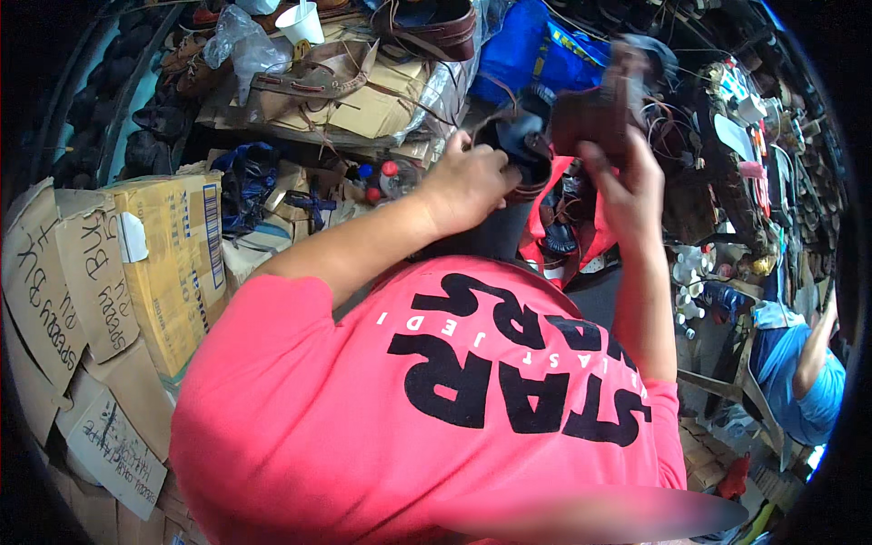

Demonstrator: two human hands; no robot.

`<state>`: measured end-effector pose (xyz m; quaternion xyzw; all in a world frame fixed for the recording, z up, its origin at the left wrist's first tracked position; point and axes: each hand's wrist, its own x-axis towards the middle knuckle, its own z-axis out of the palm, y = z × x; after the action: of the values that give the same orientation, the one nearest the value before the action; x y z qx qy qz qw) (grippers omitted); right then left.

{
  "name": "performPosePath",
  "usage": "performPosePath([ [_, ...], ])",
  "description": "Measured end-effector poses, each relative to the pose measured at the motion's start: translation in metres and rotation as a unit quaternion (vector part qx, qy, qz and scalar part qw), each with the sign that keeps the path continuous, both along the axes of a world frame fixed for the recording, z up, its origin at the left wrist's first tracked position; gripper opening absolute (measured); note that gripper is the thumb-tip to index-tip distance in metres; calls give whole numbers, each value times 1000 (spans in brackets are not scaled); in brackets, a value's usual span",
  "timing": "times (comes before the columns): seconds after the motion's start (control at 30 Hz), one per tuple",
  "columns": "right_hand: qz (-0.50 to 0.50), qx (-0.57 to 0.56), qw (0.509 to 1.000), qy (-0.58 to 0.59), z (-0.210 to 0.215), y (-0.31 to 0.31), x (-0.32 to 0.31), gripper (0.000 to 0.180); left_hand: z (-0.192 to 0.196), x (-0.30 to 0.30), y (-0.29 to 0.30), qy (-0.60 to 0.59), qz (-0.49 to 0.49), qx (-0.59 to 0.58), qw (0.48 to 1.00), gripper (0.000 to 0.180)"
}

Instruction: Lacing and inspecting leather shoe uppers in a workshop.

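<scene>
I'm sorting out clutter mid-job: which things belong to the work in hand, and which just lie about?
In hand:
- dark shoe, at the left hand
- brown piece, blurred, in the right hand

Apparently lying about:
- white cup
- yellow cardboard box
- blue bag
- red-capped bottle

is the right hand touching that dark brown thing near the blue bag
Touching: the head view shows the right hand gripping the dark brown thing, thumb at its lower edge.
</scene>
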<state>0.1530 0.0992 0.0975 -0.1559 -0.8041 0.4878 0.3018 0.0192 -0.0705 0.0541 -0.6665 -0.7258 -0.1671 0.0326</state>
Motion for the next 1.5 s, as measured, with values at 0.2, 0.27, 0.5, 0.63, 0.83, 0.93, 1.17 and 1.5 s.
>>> performPosePath([
  [0.2, 95, 231, 930, -268, -38, -5, -22, 33, -9, -9, -5, -106, 56, 150, 981, 72],
  [0.27, 108, 220, 930, -273, -31, -10, -23, 38, -28, -13, -13, -227, 113, 128, 959, 71],
  [0.5, 130, 259, 904, -316, -24, -36, -23, 48, -31, -13, -18, -418, 112, 109, 895, 54],
  [0.63, 190, 313, 828, -425, -33, -27, -25, 42, -11, -19, -13, -270, 65, 150, 949, 42],
  [0.83, 240, 246, 882, -323, -30, -22, -21, 36, 15, 9, 21, -196, -72, 148, 967, 49],
  [0.93, 209, 144, 963, -91, -22, -13, -8, 36, 16, 1, 16, -127, 37, 4, 991, 59],
  [1.17, 8, -151, 984, -90, -92, 29, -16, 16, 20, -19, 16, -103, -76, -192, 973, 31],
  [1.5, 102, 84, 980, -151, -78, 10, -55, 26, 6, -12, -11, -51, -203, -43, 977, 24],
])
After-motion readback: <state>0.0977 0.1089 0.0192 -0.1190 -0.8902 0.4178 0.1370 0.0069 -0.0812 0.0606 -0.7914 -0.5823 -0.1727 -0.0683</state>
